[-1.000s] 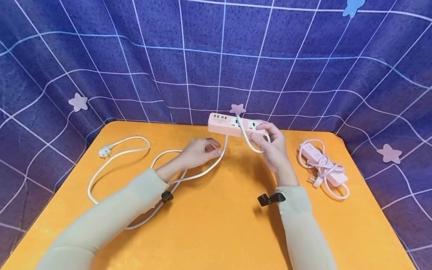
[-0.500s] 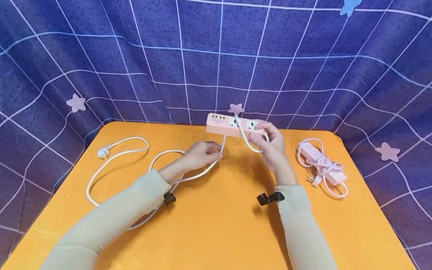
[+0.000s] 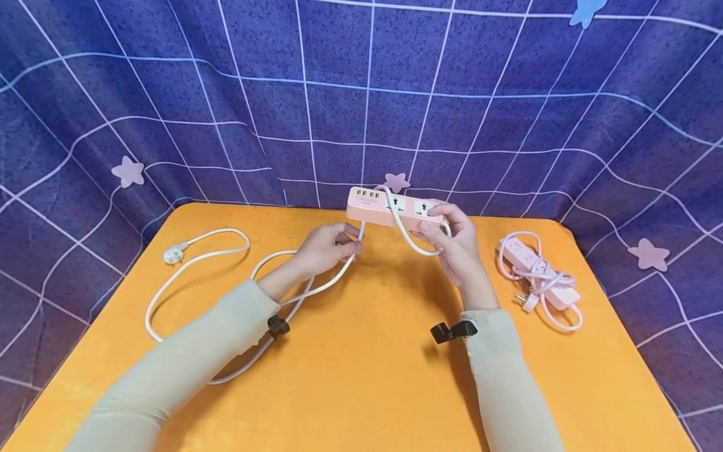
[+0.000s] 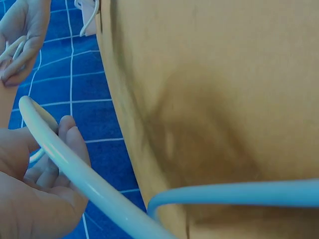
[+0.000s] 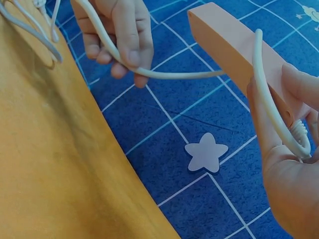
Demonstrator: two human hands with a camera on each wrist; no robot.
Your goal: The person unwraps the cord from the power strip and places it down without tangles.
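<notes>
A pink power strip (image 3: 368, 211) with white sockets and several USB ports is held up above the far edge of the table. My right hand (image 3: 460, 251) grips its right end, thumb on the front side and fingers over the top. The white cord (image 3: 411, 242) leaves that end, loops up across the strip's face, passes behind it and drops below. My left hand (image 3: 324, 252) pinches the hanging part of this cord between thumb and fingers, just below and left of the strip. In the right wrist view, the cord (image 5: 174, 75) runs from the left hand (image 5: 130, 37) behind the strip (image 5: 224, 40).
The cord's white plug (image 3: 174, 254) lies at the table's far left, with loose cord curves running under my left forearm. A second pink power strip (image 3: 565, 296), wrapped in its own cord, lies at the right. A blue grid-patterned curtain (image 3: 339, 113) hangs behind the orange table (image 3: 361, 376).
My left hand has taken hold of the cord and pulled it slightly left. The cord loop over the strip has shifted left across its face. My right hand stays nearly still.
</notes>
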